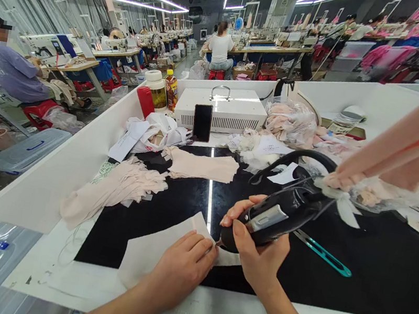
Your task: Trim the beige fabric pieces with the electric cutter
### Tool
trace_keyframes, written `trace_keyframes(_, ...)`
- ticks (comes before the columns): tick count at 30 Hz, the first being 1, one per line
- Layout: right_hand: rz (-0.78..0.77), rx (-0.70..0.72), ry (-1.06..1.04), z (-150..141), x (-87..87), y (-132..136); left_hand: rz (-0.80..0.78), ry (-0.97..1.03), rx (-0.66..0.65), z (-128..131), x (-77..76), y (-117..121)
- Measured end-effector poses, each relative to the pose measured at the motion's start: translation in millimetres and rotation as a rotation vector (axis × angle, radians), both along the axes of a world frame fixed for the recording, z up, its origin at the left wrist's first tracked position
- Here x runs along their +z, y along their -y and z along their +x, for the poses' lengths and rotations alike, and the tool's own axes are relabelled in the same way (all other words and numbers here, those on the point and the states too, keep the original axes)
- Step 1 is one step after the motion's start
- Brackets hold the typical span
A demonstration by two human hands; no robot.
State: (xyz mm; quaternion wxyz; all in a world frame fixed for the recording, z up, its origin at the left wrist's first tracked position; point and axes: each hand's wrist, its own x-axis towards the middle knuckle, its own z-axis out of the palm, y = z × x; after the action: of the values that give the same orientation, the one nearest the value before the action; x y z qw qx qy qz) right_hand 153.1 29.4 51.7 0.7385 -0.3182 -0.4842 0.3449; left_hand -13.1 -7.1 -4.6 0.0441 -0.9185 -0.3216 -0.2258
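Note:
My right hand (263,253) is wrapped around a black handheld tool (278,210) with a silver lever. The tool's narrow tip points down and left, onto or just above a white fabric piece (151,248) on the black work surface. My left hand (187,262) has its fingers curled together on the fabric, close beside the tip; the fingertips are partly hidden. Part of the fabric shows between my hands. Right of the tool lies a teal-handled pair of thread snips (329,254). A pale pink fabric strip (399,139) hangs above the tool, tied near its cable.
A stack of pale pink fabric pieces (203,166) lies beyond my hands, with a looser pile (116,192) at left. Behind stand a phone (202,122) and a white metal box (221,108). Low white walls (88,143) edge the table. A seated person (9,64) is at left.

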Motion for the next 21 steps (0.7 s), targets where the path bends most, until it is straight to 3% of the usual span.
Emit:
trace_keyframes(9, 0.014, 0.008, -0.091, 23.7, 11.1, 6.4, 0.064, 0.022, 0.008, 3.2, 10.5, 2.9)
trace_keyframes(14, 0.016, 0.030, -0.078, 35.8, 7.9, 15.5, -0.007, 0.080, -0.002, 21.4, 19.9, 7.9)
trace_keyframes(21, 0.019, 0.057, -0.033, 38.8, 5.2, 23.7, -0.057, 0.067, 0.030, 27.0, 18.2, 11.5)
